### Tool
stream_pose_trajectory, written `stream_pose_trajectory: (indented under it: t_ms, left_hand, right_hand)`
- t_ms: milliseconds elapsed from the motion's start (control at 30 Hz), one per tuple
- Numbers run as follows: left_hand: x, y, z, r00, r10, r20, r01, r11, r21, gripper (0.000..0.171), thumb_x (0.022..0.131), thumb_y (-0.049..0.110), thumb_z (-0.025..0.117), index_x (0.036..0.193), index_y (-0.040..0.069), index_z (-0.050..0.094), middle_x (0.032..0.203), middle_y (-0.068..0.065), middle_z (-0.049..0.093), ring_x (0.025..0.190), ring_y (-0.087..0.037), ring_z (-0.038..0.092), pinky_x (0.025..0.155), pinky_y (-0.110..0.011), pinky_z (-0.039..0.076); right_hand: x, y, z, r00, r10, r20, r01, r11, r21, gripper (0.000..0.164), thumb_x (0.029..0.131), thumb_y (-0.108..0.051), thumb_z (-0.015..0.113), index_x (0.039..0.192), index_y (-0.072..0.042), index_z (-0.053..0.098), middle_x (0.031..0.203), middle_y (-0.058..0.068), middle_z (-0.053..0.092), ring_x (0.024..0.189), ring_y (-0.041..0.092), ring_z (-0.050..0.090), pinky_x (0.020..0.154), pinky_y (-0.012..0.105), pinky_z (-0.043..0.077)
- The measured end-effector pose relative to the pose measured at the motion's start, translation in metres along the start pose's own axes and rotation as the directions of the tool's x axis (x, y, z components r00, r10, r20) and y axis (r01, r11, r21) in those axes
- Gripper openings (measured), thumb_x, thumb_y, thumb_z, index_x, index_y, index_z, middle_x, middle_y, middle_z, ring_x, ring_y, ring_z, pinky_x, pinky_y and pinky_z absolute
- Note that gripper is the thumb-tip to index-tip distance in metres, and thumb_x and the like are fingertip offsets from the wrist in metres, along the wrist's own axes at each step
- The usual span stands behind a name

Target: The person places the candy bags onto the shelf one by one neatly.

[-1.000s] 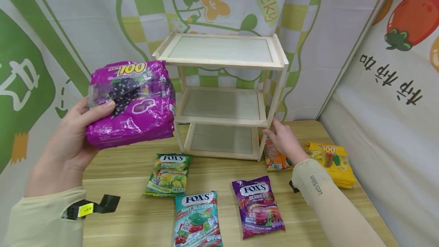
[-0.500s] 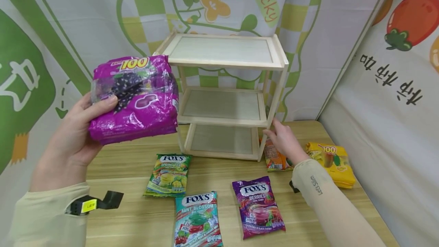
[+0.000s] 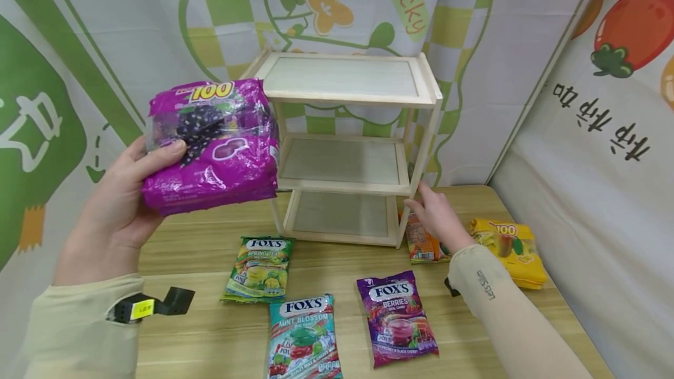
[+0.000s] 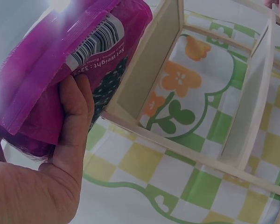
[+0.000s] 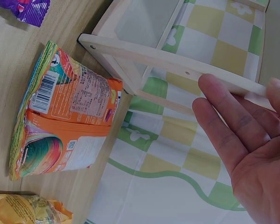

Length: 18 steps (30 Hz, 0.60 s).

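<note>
My left hand (image 3: 118, 197) grips a puffy purple candy bag (image 3: 237, 159), thumb across its front and fingers behind. The bag is raised above the table, in front of the left end of a three-tier wooden shelf (image 3: 339, 75). Its barcode side shows in the left wrist view, where my curled fingers (image 4: 74, 116) press on the back. On the other side, my right hand (image 3: 439, 215) holds the shelf's right front post (image 5: 163, 60) between thumb and fingers. Beneath that hand lies an orange candy bag (image 5: 67, 112), partly covered by it in the head view.
On the table (image 3: 189, 338) lie a green FOX'S bag (image 3: 259, 271), a teal FOX'S bag (image 3: 304, 338) and a purple FOX'S Berries bag (image 3: 397, 317). A yellow bag (image 3: 511, 250) sits by the right edge. Printed curtains (image 3: 568, 133) surround the table.
My left hand has lifted the purple candy bag slightly and carried it a little to the right, toward the shelf. My right hand has stayed on the post.
</note>
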<state>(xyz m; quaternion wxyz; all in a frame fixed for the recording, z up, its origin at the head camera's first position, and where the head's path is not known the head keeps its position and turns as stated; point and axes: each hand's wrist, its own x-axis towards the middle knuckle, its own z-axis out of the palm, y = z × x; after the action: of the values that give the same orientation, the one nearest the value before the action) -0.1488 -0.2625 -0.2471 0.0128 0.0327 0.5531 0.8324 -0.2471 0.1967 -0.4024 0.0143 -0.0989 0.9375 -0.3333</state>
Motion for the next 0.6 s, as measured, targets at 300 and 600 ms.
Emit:
stream_pose_trajectory:
  t_ms: [300,600]
  left_hand:
    - [0.002,0.002,0.008,1.0,-0.006,0.007,0.006,1.0,-0.005,0.065,0.102,0.015,0.063,0.156,0.022,0.028,0.143,-0.007,0.054,0.111,-0.023,0.07,0.089,-0.037,0.063]
    - [0.007,0.002,0.015,1.0,-0.002,-0.005,0.003,1.0,0.005,0.069,0.101,0.018,0.065,0.158,0.025,0.026,0.145,-0.007,0.05,0.112,-0.022,0.069,0.089,-0.037,0.063]
  right_hand:
    - [0.0,0.0,0.0,1.0,-0.02,-0.011,0.02,1.0,-0.004,0.041,0.109,-0.026,0.051,0.144,-0.006,0.043,0.078,0.013,0.062,0.054,0.02,0.054,0.052,0.035,0.05]
    - [0.0,0.0,0.0,1.0,-0.01,-0.008,0.01,1.0,0.002,0.043,0.11,-0.028,0.05,0.145,-0.006,0.042,0.084,0.014,0.065,0.057,0.02,0.055,0.053,0.035,0.051]
